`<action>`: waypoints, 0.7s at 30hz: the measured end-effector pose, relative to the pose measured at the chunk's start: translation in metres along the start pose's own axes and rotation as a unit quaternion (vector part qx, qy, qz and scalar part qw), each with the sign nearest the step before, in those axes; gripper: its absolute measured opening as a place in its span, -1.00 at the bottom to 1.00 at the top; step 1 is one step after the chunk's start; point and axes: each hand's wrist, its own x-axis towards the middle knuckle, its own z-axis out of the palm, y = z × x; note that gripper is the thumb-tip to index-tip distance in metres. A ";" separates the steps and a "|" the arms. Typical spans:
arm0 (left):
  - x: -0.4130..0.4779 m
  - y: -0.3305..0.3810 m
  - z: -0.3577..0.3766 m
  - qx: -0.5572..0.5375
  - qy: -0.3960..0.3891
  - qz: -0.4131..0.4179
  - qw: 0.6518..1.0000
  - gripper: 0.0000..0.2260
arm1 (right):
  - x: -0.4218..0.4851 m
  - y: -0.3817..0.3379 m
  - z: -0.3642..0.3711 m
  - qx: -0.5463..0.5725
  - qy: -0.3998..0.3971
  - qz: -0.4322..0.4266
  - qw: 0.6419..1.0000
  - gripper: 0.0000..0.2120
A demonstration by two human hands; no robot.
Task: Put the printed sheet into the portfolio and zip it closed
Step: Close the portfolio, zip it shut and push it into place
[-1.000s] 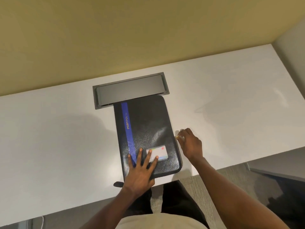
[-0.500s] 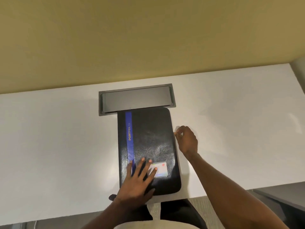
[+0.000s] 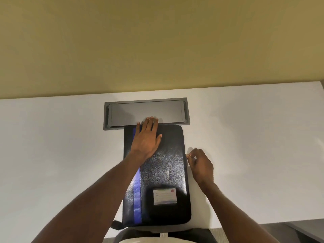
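Observation:
A black portfolio [image 3: 166, 165] with a blue stripe and a small card label [image 3: 164, 196] lies closed on the white desk, its long side running away from me. My left hand [image 3: 146, 137] rests flat on its far end, fingers spread and reaching over the top edge. My right hand [image 3: 199, 163] is at the portfolio's right edge, about halfway along, thumb and fingers pinched on a small zipper pull [image 3: 189, 156]. No printed sheet is in view.
A grey recessed cable hatch [image 3: 168, 111] sits in the desk just beyond the portfolio. The white desk [image 3: 254, 146] ends at a yellow wall behind and at its front edge near my lap.
My left hand has slid from the portfolio's near end, by the label, up to its far end. My right hand has stayed pinched at the right edge, working along it.

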 end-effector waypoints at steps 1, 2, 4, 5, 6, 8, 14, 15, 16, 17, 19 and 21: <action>0.004 0.002 -0.001 0.009 -0.006 -0.001 1.000 -0.39 | 0.001 0.001 0.000 -0.004 0.000 -0.002 1.000 -0.86; 0.008 0.003 -0.001 0.015 -0.009 -0.002 1.000 -0.39 | 0.001 0.002 -0.001 -0.008 0.000 -0.006 1.000 -0.86; 0.011 0.007 -0.003 0.025 -0.008 -0.006 1.000 -0.41 | 0.001 0.004 -0.001 -0.018 0.005 -0.019 1.000 -0.85; 0.012 0.008 -0.003 0.029 -0.005 -0.007 1.000 -0.42 | 0.001 0.004 -0.002 -0.020 0.008 -0.026 0.999 -0.85; 0.013 0.010 -0.002 0.032 -0.002 -0.005 0.999 -0.44 | 0.002 0.004 -0.003 -0.022 0.011 -0.032 0.999 -0.85; 0.014 0.011 0.000 0.031 0.001 -0.003 1.000 -0.47 | 0.004 0.003 -0.006 -0.026 0.013 -0.044 0.999 -0.83; 0.016 0.011 0.000 -0.003 0.011 -0.023 1.000 -0.53 | 0.019 -0.001 -0.010 -0.033 0.017 -0.059 0.998 -0.87; 0.015 0.011 0.000 -0.009 0.015 -0.022 1.000 -0.54 | 0.024 -0.003 -0.010 -0.033 0.020 -0.056 0.998 -0.88; 0.014 0.012 0.000 -0.015 0.019 -0.020 1.000 -0.54 | 0.030 -0.006 -0.010 -0.035 0.023 -0.055 0.998 -0.90; 0.013 0.013 0.000 -0.020 0.021 -0.018 0.999 -0.54 | 0.037 -0.010 -0.011 -0.035 0.027 -0.057 0.997 -0.91; 0.011 0.015 -0.001 -0.033 0.021 -0.014 0.999 -0.54 | 0.053 -0.017 -0.014 -0.029 0.032 -0.062 0.997 -0.94; 0.009 0.017 -0.002 -0.047 0.027 -0.014 0.998 -0.54 | 0.070 -0.024 -0.019 -0.028 0.031 -0.075 0.996 -0.96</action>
